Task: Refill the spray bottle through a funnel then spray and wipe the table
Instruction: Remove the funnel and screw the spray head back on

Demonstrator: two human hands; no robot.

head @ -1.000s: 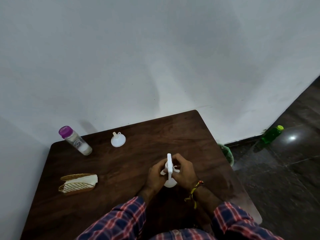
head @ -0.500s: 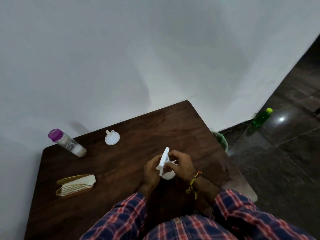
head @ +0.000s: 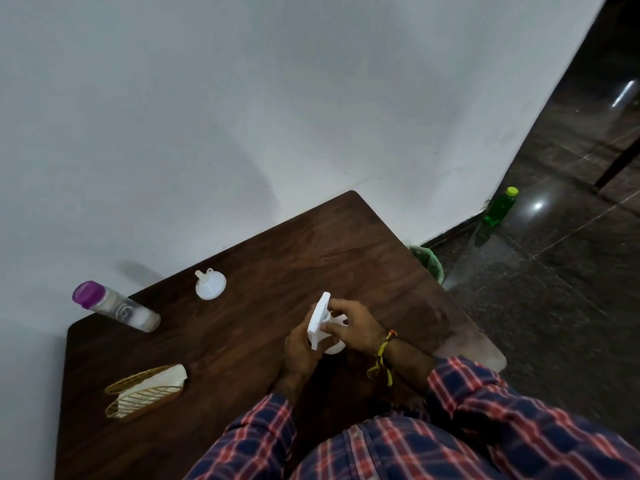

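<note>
1. Your left hand (head: 301, 348) and right hand (head: 356, 327) meet above the dark wooden worktop (head: 270, 265), both closed around a white spray bottle (head: 323, 323).
2. Your left hand's grip wraps the bottle's body from the left side; its fingers curl round the body, most of which is hidden behind the hand.
3. Your right hand's grip pinches the white trigger head, thumb and fingers curled round it. The head is tilted, its long flat top leaning to the left.
4. A yellow and red thread band (head: 382, 355) circles your right wrist, and both forearms wear plaid sleeves (head: 485, 393).
5. A white funnel (head: 210, 285) sits upside down on the worktop, spout up, beyond your left hand and well apart from it.
6. A clear bottle with a purple cap (head: 114, 306) stands at the far left corner of the worktop, farther left than the funnel.
7. A woven holder with white napkins (head: 147, 389) lies to the left of your left hand, nearer to you.
8. To the right of your right hand, off the worktop, a green bottle (head: 498, 207) stands on the dark floor by the wall.
</note>
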